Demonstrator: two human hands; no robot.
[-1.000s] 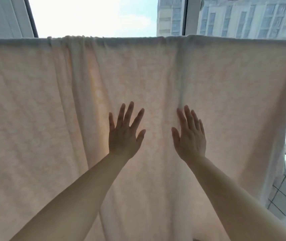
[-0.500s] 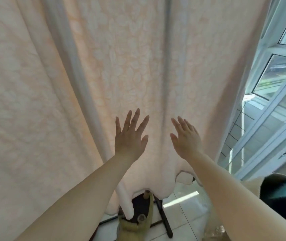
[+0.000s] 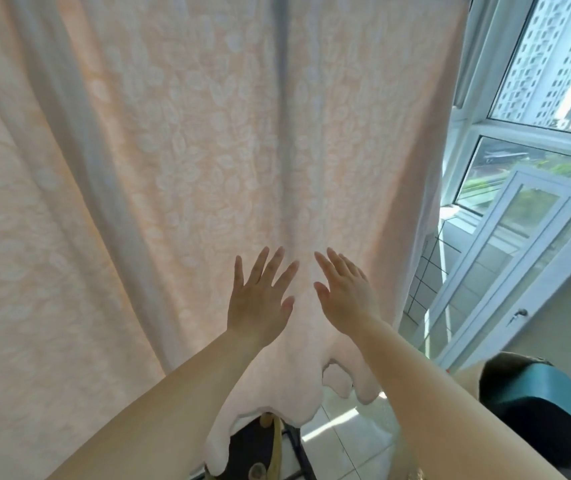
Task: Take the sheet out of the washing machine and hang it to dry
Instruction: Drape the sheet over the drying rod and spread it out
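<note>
Nearest, both forearms reach up from the bottom edge; the left hand (image 3: 259, 303) and right hand (image 3: 343, 296) are spread with straight fingers against the hanging sheet (image 3: 180, 161), gripping nothing. The sheet's top runs out of view, and its wavy lower hem half hides a dark stand (image 3: 263, 441) on the floor. Beyond its right edge, open room leads to the window (image 3: 533, 140).

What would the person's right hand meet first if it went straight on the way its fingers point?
Most likely the hanging sheet: the right hand is open, fingers aimed up and forward at the cloth. Whether it already touches is unclear.
</note>
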